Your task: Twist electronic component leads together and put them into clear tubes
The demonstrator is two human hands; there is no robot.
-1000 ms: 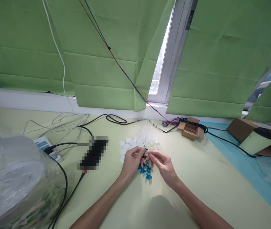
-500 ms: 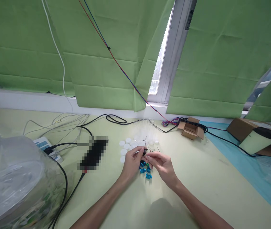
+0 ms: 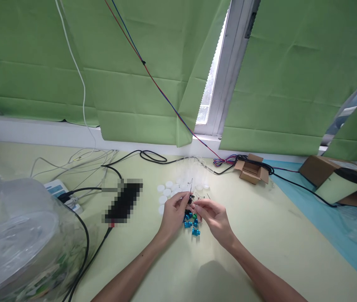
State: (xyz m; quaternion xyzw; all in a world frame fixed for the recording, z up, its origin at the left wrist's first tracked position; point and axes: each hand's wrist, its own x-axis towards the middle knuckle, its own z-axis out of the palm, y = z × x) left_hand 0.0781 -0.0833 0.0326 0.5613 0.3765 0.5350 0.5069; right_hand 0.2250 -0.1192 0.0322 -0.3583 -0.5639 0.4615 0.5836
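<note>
My left hand (image 3: 175, 213) is closed in a pinch on a thin bent metal wire (image 3: 191, 184), which rises from between thumb and fingertips. Close beside it, my right hand (image 3: 214, 217) has its thumb and forefinger pressed together; what lies in that pinch is too small to make out. A small black part (image 3: 191, 199) shows between the two sets of fingertips. Just below them lie several shiny blue metal pieces (image 3: 195, 232) and a green one (image 3: 194, 216). White round caps (image 3: 167, 192) are gathered beyond my left hand, partly covered by it.
Clear plastic tubes stand at the back, hard to make out. A small open cardboard box (image 3: 252, 172) sits at the right rear with a black cable (image 3: 260, 161) over it. To the left are a large clear plastic container (image 3: 17, 239) and a blurred-out black object (image 3: 124, 203).
The wire's upper end has shifted slightly, and its hooked tip shows more plainly. Both hands stay nearly in place.
</note>
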